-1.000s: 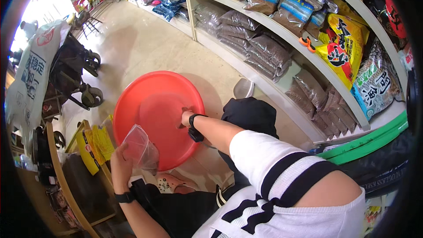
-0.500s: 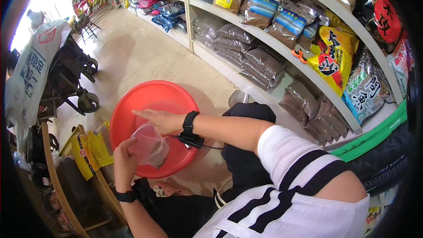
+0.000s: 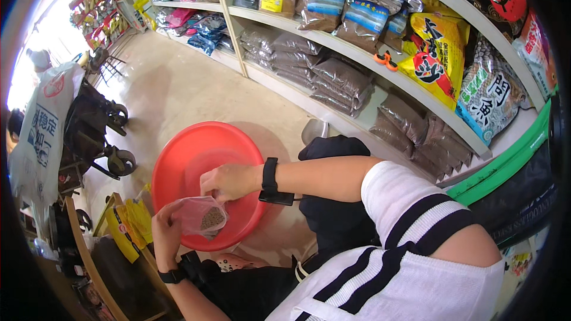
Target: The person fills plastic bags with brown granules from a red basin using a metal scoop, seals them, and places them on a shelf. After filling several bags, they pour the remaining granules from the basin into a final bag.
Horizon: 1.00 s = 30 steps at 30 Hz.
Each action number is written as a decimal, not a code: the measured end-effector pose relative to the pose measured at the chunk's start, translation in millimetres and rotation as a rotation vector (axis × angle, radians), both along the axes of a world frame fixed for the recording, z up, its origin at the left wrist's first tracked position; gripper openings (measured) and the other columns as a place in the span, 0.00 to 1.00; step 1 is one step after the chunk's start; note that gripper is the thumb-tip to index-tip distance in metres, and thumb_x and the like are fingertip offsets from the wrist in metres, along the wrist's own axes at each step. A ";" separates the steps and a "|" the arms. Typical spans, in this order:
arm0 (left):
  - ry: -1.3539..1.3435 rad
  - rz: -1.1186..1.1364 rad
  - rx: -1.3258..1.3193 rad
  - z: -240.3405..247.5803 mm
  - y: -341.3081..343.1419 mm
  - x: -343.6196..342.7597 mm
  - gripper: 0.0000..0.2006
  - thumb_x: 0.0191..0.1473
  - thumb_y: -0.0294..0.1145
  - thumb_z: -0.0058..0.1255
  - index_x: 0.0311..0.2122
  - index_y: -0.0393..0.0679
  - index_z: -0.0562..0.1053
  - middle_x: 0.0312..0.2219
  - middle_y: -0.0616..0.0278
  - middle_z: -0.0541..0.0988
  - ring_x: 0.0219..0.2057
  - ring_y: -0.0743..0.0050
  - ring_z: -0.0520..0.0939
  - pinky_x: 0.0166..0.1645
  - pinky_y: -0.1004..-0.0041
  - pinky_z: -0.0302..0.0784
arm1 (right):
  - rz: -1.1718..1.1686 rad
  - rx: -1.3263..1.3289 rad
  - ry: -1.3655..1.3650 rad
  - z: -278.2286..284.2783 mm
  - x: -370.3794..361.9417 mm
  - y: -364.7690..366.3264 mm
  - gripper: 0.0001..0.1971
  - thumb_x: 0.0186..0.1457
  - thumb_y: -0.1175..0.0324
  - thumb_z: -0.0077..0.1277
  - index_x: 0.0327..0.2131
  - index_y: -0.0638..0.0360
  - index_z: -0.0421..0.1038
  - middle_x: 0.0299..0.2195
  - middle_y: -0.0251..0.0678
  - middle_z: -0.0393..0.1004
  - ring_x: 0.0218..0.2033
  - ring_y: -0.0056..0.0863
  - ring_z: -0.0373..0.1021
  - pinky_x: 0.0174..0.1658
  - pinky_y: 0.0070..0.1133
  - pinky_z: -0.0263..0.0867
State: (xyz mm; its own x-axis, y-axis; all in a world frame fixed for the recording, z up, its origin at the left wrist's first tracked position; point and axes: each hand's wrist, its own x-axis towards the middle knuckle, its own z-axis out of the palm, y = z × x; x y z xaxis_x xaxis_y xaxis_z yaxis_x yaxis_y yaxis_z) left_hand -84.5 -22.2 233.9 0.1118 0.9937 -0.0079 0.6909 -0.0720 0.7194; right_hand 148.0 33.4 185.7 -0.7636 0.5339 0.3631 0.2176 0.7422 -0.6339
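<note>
A clear plastic bag [image 3: 193, 219] with grey-brown granules [image 3: 212, 220] in its lower corner is held over the near part of a red basin [image 3: 241, 217]. My left hand [image 3: 168, 226] grips the bag from its left side, fingers closed on the film. At the bag's upper edge, my right hand [image 3: 232, 181] is curled with the fingertips pinched at the rim. The fingertips are partly hidden, so the exact grip there is hard to see. Beneath both hands, the basin stands on the floor, its inside showing red.
Shelves at the right hold several packed bags of brown granules [image 3: 342, 80] and a yellow bag [image 3: 437, 47]. A wheeled black cart [image 3: 89, 125] stands at the left. A wooden rack with yellow packets [image 3: 128, 226] is near my left arm. A metal scoop [image 3: 314, 131] lies beyond my knee.
My right hand has gone from stretched flat above the bag to curled at its rim. The granules in the bag now show more plainly. The whole view has shifted slightly.
</note>
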 end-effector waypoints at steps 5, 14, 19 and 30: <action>-0.076 -0.077 -0.027 -6.4 5.1 8.9 0.21 0.34 0.14 0.37 0.37 0.35 0.73 0.33 0.56 0.77 0.31 0.76 0.74 0.36 0.80 0.66 | -0.119 0.095 0.041 -15.4 -10.2 -7.2 0.06 0.41 0.69 0.49 0.24 0.60 0.67 0.24 0.39 0.69 0.30 0.38 0.68 0.32 0.31 0.64; 0.201 -0.058 -0.007 -25.5 14.0 -12.0 0.14 0.42 0.15 0.40 0.36 0.31 0.72 0.31 0.59 0.76 0.23 0.82 0.71 0.28 0.81 0.66 | -0.103 0.105 0.132 -16.4 1.5 10.3 0.06 0.39 0.68 0.47 0.16 0.58 0.69 0.17 0.41 0.69 0.22 0.41 0.68 0.28 0.31 0.64; 0.013 -0.070 -0.182 -26.8 0.9 -6.7 0.08 0.42 0.15 0.45 0.31 0.32 0.72 0.28 0.62 0.75 0.31 0.77 0.74 0.34 0.79 0.67 | -0.265 0.079 0.159 -9.8 8.3 14.0 0.06 0.41 0.68 0.48 0.17 0.58 0.71 0.17 0.41 0.70 0.20 0.40 0.67 0.27 0.30 0.64; -0.252 0.170 0.027 -42.7 6.1 23.2 0.09 0.41 0.14 0.50 0.28 0.38 0.66 0.22 0.68 0.68 0.25 0.85 0.70 0.29 0.83 0.67 | -0.370 -0.055 0.435 8.7 34.3 35.8 0.08 0.40 0.69 0.50 0.16 0.62 0.70 0.15 0.48 0.65 0.16 0.42 0.63 0.22 0.31 0.59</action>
